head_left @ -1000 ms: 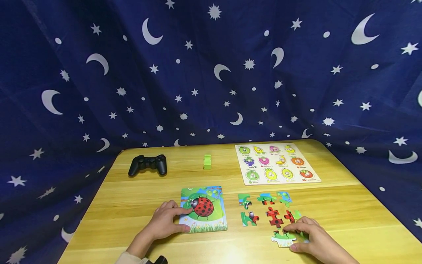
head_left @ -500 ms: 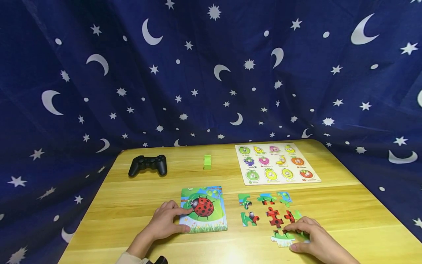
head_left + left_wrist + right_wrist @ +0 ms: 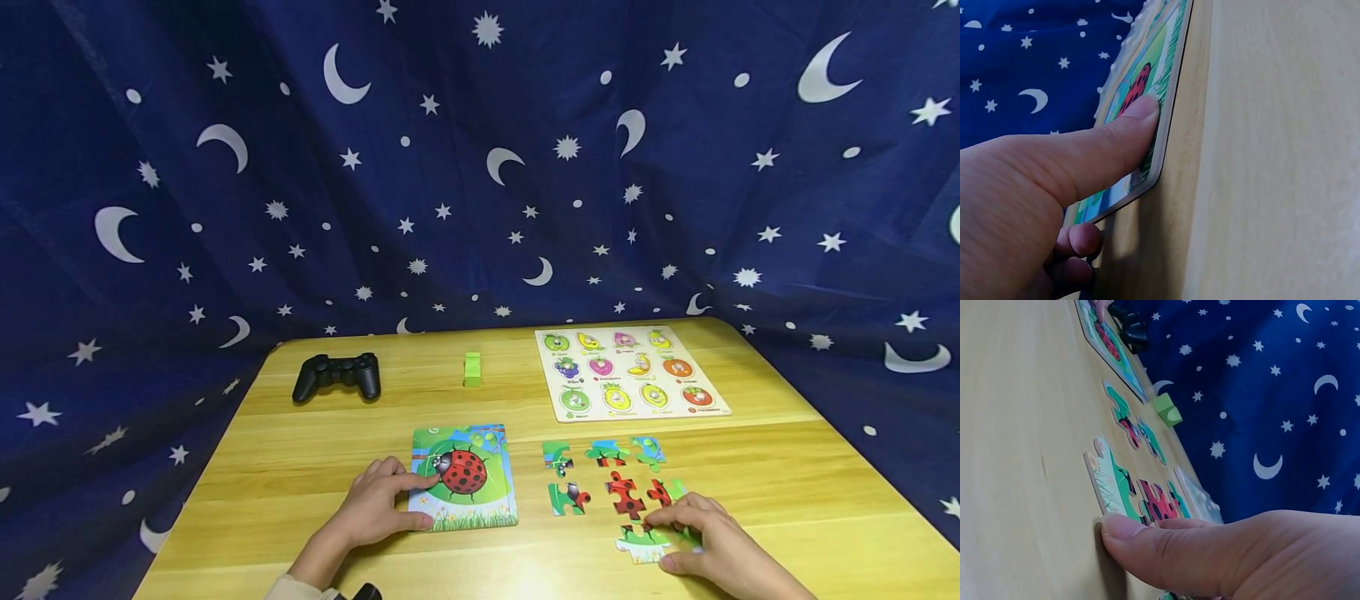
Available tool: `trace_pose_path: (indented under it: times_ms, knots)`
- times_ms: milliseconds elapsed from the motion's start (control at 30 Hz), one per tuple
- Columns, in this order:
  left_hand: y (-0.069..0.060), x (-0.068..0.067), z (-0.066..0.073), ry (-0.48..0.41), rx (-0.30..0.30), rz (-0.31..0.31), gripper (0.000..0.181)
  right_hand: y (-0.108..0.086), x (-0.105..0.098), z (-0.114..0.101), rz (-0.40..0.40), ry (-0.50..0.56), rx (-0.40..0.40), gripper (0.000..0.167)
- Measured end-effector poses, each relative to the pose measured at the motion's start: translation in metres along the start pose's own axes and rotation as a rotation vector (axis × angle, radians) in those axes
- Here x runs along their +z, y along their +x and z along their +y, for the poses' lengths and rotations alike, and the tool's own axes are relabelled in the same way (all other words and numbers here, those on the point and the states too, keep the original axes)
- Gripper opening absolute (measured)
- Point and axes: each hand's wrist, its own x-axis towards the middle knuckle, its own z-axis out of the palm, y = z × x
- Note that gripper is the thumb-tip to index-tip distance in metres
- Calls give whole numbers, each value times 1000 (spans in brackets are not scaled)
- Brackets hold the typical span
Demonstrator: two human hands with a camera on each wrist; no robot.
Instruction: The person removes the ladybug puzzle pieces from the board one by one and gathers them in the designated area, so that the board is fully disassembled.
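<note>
On the left of the table, a square ladybug picture board (image 3: 487, 506) lies flat. My left hand (image 3: 375, 504) rests on its left side; in the left wrist view the thumb (image 3: 1125, 140) presses on the printed face. To the right, loose ladybug jigsaw pieces lie in rough rows, among them a red spotted piece (image 3: 624, 496) and a grassy bottom piece (image 3: 643, 546). My right hand (image 3: 712, 537) covers a green puzzle piece (image 3: 692, 543) at the near right, thumb at its near edge and index finger at its far edge. Much of that piece is hidden.
A fruit peg puzzle board (image 3: 551, 392) lies at the back right. A black game controller (image 3: 337, 377) sits at the back left, and a small lime-green block (image 3: 472, 369) stands between them. Behind the wooden table (image 3: 300, 467) hangs a blue star-and-moon cloth (image 3: 450, 167).
The grassy bottom piece beside my right thumb has shifted very slightly left. Both hands stay where they were.
</note>
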Motion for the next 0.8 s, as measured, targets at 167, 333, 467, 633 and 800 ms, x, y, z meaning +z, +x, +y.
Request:
trace_pose_path:
  times_ms: [167,333,467,633,800]
  knots:
    - [0,0,-1,2,0,-1,60,0,0,-1,-4,12,4,43]
    - [0,0,-1,2,4,-5,59,1,-1,-1,-15,20,3,41]
    - [0,0,0,3,3,-6,59,2,-2,-1,-27,5,17,41]
    - [-1,0,0,4,6,-3,59,2,-3,-2,-37,10,30,41]
    - [0,0,0,4,4,-2,59,2,-2,-1,-32,29,25,41]
